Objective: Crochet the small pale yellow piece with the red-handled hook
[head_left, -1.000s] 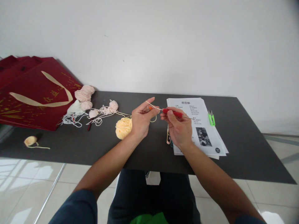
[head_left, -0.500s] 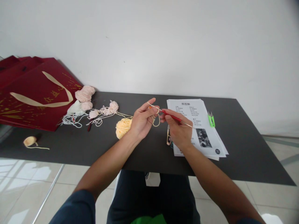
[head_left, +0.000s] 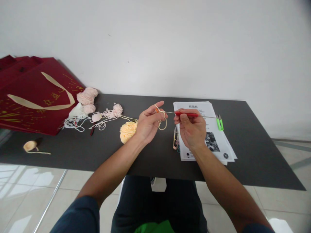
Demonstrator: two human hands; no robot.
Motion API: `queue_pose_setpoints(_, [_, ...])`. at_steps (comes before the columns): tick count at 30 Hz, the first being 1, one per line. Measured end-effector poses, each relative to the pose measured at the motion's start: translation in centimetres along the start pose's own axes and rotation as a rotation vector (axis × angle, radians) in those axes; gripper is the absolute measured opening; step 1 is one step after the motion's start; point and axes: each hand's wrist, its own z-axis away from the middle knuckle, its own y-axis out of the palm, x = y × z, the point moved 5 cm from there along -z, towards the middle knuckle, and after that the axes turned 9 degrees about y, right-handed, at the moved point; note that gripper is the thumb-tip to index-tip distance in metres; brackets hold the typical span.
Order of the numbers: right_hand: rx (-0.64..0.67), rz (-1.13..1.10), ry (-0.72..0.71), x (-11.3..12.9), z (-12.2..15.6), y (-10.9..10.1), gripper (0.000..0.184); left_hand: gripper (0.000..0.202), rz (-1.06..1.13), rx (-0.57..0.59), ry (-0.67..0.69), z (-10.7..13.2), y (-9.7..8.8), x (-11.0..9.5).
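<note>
The left hand (head_left: 148,124) is up over the black table (head_left: 255,152). It pinches a thin cream yarn thread (head_left: 162,125) between thumb and fingers, and the thread hangs in a small loop below them. The right hand (head_left: 191,129) is closed around the red handle of a crochet hook (head_left: 187,114). The hook lies flat in the air, and its thin metal tip meets the thread at the left fingers. A yellow yarn ball (head_left: 128,131) sits on the table just beside the left wrist. White paper sheets (head_left: 216,145) lie under the right hand, with green snips (head_left: 220,123) at their right edge
</note>
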Motion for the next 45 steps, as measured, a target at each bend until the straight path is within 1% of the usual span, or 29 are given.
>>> queue_pose_setpoints(3, [-0.001,-0.006,-0.016,0.1,-0.1,-0.2,0.011,0.046,-0.010,-0.007,0.014,-0.1,-0.1,-0.2])
queue_pose_setpoints(8, [-0.014,0.045,-0.057,0.4,0.1,-0.3,0.009,0.043,-0.024,-0.002,0.040,0.0,0.0,-0.3])
queue_pose_setpoints(14, [-0.042,0.129,-0.157,1.0,0.6,-0.1,0.008,0.039,-0.149,0.013,0.161,-0.2,-0.3,-1.0])
queue_pose_setpoints(18, [-0.031,0.159,-0.181,1.3,0.7,0.0,0.009,0.037,-0.267,0.039,0.235,-0.3,-0.6,-1.4])
queue_pose_setpoints(21, [-0.026,0.165,-0.138,1.2,0.5,-0.1,0.012,0.035,-0.300,0.079,0.244,-0.4,-0.7,-1.6])
queue_pose_setpoints(24, [-0.007,0.139,-0.089,1.1,0.4,-0.2,0.013,0.033,-0.270,0.120,0.224,-0.4,-0.5,-1.6])
queue_pose_setpoints(29, [0.035,0.100,-0.074,1.1,0.3,-0.2,0.010,0.030,-0.214,0.136,0.127,-0.3,-0.2,-1.6])
queue_pose_setpoints(35, [0.050,0.114,-0.025,1.1,0.4,-0.1,0.012,0.028,-0.125,0.179,0.036,-0.4,0.0,-1.4])
queue_pose_setpoints(39, [0.083,0.071,0.003,1.1,0.4,0.0,0.012,0.026,-0.088,0.205,-0.023,-0.5,0.1,-1.3])
queue_pose_setpoints(42, [0.086,-0.010,0.112,0.5,0.1,-0.1,0.017,0.024,-0.089,0.222,-0.049,-0.5,0.0,-1.3])
queue_pose_setpoints(45, [0.069,-0.116,0.256,-0.4,-0.2,-0.3,0.021,0.019,-0.122,0.228,-0.008,-0.6,-0.2,-1.4])
